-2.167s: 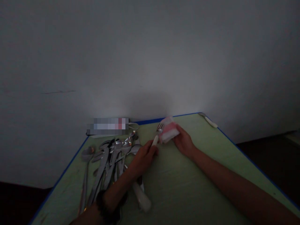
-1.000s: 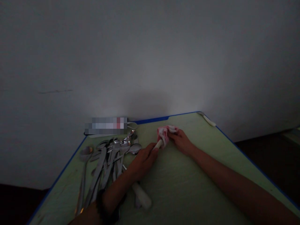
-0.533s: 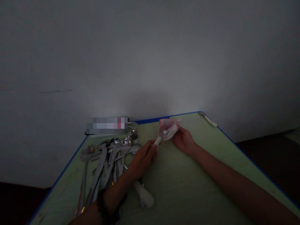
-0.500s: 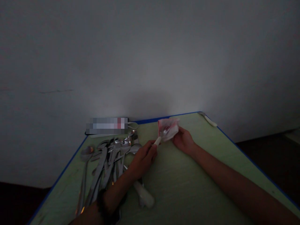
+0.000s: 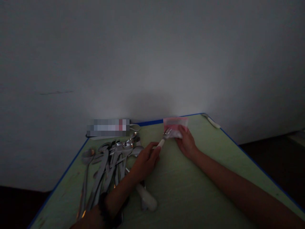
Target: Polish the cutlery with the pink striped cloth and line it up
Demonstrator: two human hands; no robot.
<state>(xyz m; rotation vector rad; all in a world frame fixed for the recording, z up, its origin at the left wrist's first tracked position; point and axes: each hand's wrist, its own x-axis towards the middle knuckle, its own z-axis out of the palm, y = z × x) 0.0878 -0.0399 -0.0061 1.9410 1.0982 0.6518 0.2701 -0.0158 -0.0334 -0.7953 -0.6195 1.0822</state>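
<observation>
Head view shows left hand [image 5: 146, 159] holding fork [image 5: 163, 140], right hand [image 5: 187, 143] cloth [image 5: 173, 123].

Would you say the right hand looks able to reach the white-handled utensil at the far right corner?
Probably yes: nothing visible stands between the right hand and that utensil, though the hand holds a cloth.

Fork [image 5: 165, 137]: pale handle in my left grip [image 5: 145, 159], metal head bare, slanted away and rightward. Cloth [image 5: 175, 122]: pink and white, thin, opened fairly flat, pinched by my right grip [image 5: 187, 143]. Tines overlap its near left part; contact unclear.
</observation>
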